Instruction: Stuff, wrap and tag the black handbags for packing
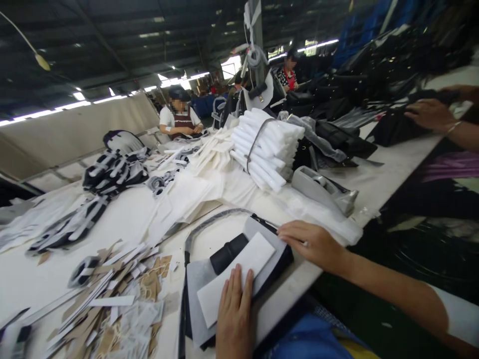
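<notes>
A black handbag (286, 259) lies flat at the table's front edge. Its strap (209, 219) arches behind it, wrapped in clear film. Over the bag is a sheet of grey-white tissue (194, 274), with a dark flap or tab (229, 253) on top. A white foam strip (258, 252) lies slantwise across these. My left hand (235, 309) rests flat on the foam strip, fingers stretched out. With bent fingers, my right hand (318, 245) grips the bag's upper right corner near the strap's end; its thumb is partly hidden.
Paper tags and card strips (123, 299) are heaped at left. Behind the bag stands a tied bundle of white foam (265, 144). Striped wrapped straps (112, 169) lie farther left. A co-worker's hand (430, 114) touches black material at right; another person (181, 117) sits across the table.
</notes>
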`<state>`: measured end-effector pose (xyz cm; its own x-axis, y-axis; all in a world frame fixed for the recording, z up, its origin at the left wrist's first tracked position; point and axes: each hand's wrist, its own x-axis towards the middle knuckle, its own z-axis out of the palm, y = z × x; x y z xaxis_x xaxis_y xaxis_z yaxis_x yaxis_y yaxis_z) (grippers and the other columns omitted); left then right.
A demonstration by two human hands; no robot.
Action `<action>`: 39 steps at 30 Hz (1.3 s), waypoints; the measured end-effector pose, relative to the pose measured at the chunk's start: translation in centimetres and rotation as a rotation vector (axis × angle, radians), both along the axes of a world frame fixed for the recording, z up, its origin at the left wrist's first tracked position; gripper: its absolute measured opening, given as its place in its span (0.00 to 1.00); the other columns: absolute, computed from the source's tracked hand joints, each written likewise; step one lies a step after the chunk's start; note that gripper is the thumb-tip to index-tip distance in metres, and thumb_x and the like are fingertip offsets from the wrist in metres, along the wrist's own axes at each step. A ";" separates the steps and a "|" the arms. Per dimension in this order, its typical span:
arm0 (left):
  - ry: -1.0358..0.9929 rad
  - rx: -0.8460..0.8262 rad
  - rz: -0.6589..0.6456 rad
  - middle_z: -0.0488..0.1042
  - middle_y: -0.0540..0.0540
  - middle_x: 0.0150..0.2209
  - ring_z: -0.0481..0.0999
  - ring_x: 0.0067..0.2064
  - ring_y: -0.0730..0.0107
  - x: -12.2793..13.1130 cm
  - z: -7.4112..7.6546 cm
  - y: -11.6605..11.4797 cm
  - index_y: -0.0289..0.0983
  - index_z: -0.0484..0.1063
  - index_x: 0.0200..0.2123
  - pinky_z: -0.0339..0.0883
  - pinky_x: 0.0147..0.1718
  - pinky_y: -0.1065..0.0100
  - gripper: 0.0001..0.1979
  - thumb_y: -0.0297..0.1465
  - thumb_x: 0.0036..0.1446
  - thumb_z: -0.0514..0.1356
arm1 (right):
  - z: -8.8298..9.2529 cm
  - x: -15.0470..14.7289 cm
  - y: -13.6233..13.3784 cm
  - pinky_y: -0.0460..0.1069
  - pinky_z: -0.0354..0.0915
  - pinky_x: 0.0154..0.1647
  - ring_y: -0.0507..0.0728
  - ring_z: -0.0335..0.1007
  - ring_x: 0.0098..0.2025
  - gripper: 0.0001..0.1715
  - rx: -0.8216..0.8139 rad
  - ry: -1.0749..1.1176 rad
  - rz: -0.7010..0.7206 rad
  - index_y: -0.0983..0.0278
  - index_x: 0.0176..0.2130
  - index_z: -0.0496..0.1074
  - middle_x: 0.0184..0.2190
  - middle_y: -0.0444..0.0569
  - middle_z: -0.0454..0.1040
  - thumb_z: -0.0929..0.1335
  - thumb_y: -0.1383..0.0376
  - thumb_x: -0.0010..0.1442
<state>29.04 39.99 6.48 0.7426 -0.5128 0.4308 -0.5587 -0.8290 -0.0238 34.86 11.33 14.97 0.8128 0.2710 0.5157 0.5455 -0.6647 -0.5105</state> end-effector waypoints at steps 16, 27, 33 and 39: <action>0.030 0.051 0.047 0.52 0.37 0.71 0.53 0.70 0.48 -0.1 0.8 -0.6 0.40 0.52 0.70 0.62 0.63 0.47 0.37 0.30 0.60 0.64 | -10.1 -6.3 -2.9 0.66 0.60 0.65 0.66 0.66 0.63 0.28 -0.400 -0.052 -0.193 0.63 0.64 0.66 0.61 0.57 0.69 0.63 0.55 0.70; -0.084 0.044 0.062 0.56 0.34 0.69 0.58 0.69 0.49 0.1 -0.1 -0.7 0.37 0.50 0.71 0.64 0.61 0.50 0.35 0.30 0.64 0.59 | -7.2 -5.8 0.3 0.65 0.69 0.58 0.67 0.73 0.55 0.23 0.166 0.393 -0.173 0.62 0.54 0.76 0.55 0.55 0.76 0.63 0.54 0.67; -0.098 -0.021 0.086 0.56 0.34 0.69 0.59 0.68 0.51 0.0 0.4 -0.4 0.36 0.48 0.71 0.65 0.61 0.51 0.35 0.32 0.66 0.58 | -2.3 -5.4 1.5 0.63 0.62 0.65 0.65 0.71 0.58 0.25 0.911 0.851 0.069 0.61 0.56 0.75 0.56 0.52 0.75 0.70 0.56 0.62; -0.144 -0.066 0.101 0.59 0.34 0.68 0.62 0.67 0.52 0.3 0.5 0.6 0.36 0.44 0.72 0.68 0.59 0.53 0.37 0.21 0.63 0.55 | -0.5 -5.6 2.8 0.61 0.63 0.65 0.64 0.70 0.59 0.25 1.056 0.820 0.126 0.63 0.57 0.74 0.58 0.56 0.73 0.69 0.56 0.64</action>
<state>29.34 40.59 6.96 0.7171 -0.4065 0.5662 -0.4677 -0.8829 -0.0414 29.27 14.18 14.47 0.9848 0.1437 -0.0973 -0.1346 0.2790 -0.9508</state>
